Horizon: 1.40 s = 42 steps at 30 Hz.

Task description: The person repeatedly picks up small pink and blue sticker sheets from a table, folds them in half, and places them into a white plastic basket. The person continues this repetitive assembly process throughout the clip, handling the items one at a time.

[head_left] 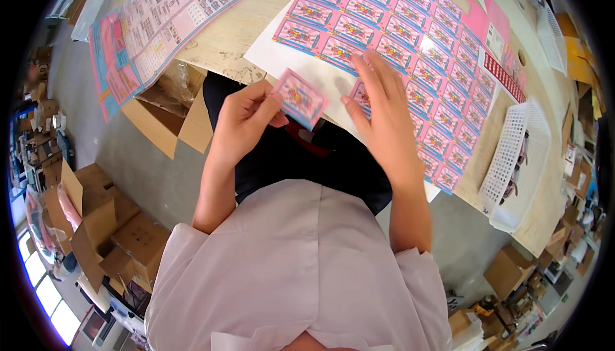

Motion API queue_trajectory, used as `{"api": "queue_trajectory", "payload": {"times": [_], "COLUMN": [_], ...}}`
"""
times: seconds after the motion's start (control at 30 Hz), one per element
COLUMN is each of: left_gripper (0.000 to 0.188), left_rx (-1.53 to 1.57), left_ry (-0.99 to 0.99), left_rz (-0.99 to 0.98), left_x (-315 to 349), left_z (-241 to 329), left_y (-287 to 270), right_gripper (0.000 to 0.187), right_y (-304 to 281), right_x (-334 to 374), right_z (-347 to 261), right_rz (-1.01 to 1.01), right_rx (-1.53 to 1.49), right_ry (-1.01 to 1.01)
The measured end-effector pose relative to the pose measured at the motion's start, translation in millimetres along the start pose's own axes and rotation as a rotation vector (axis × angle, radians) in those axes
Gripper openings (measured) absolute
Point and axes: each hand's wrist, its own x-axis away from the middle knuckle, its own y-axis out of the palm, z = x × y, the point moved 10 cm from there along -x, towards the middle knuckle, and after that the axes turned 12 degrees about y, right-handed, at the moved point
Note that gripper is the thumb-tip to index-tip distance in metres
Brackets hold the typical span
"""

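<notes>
My left hand point(246, 117) is closed on a small pink card point(301, 98) with a colourful picture and a blue edge, pinched by its left side above my lap. My right hand point(387, 117) is raised with fingers apart over the near-left edge of a large grid of matching pink-and-blue cards point(410, 15). Whether that grid is one printed sheet or separate cards I cannot tell. Under it lies a white sheet point(275, 47), bare at its near-left corner. Part of a card beneath my right hand is hidden by the fingers.
A large printed sheet point(144, 37) overhangs the table's left edge, above an opened cardboard box point(154, 123). To the right stands a white perforated basket point(519, 165) with small items, beside a red dotted strip point(504, 79). More boxes point(138, 239) stand on the floor at left.
</notes>
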Motion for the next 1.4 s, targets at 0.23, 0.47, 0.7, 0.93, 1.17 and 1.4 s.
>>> {"api": "queue_trajectory", "payload": {"times": [0.23, 0.47, 0.7, 0.93, 1.17, 1.4], "left_gripper": [0.02, 0.034, 0.025, 0.016, 0.009, 0.008], "left_rx": [0.423, 0.431, 0.286, -0.192, -0.473, -0.479], "left_ry": [-0.106, -0.107, -0.053, 0.275, 0.596, 0.631], "left_rz": [-0.221, -0.182, -0.016, -0.008, -0.111, -0.128], "left_x": [-1.7, 12.4, 15.2, 16.5, 19.3, 24.4], "left_z": [-10.6, -17.9, -22.3, 20.3, 63.8, 73.0], "left_y": [39.2, 68.5, 56.1, 42.6, 48.7, 57.7], "right_gripper": [0.042, 0.024, 0.032, 0.038, 0.031, 0.024], "right_y": [28.6, 29.0, -4.8, 3.2, 3.5, 2.4], "right_x": [35.4, 53.7, 51.1, 53.1, 55.1, 65.0], "right_z": [-17.6, 14.7, -17.1, -43.9, -58.3, -57.6], "right_rz": [-0.255, 0.204, 0.38, 0.298, 0.263, 0.357], "right_rx": [-0.748, -1.077, -0.265, -0.059, -0.02, -0.065], "right_ry": [0.199, 0.45, 0.089, -0.082, -0.14, -0.094]}}
